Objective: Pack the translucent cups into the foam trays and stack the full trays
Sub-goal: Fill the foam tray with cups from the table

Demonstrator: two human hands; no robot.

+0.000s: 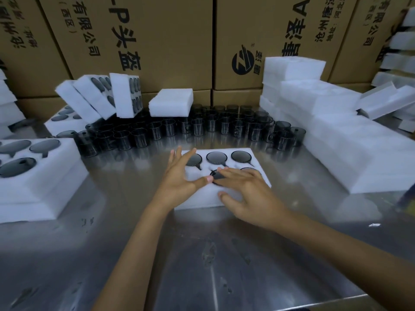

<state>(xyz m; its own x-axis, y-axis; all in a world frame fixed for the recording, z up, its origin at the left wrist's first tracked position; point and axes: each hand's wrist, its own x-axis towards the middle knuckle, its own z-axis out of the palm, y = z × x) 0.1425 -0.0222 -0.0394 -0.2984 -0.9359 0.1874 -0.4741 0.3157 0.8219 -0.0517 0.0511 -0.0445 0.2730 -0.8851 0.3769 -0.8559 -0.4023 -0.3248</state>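
Several tall brown cardboard cartons (157,41) printed with black characters wall off the far side, and below them stretches the shiny steel worktop (202,254). Along its right edge lies a long heap of blank white foam slabs (336,131). On the left sits a stack of white foam trays (45,176) with dark cups sunk in their round wells, and further back a few more filled trays (101,95) lean tilted against each other. Between them, across the back of the worktop, stands a crowded band of loose smoky translucent cups (202,126), upright. Near the middle lies the white foam tray being filled (224,158), dark cups visible in its far row of wells. Both hands rest over its near half: the left hand (179,176) open with fingers spread, thumb pointing right; the right hand (244,191) flat and spread, its fingertips touching one dark cup (216,175) in the near row.
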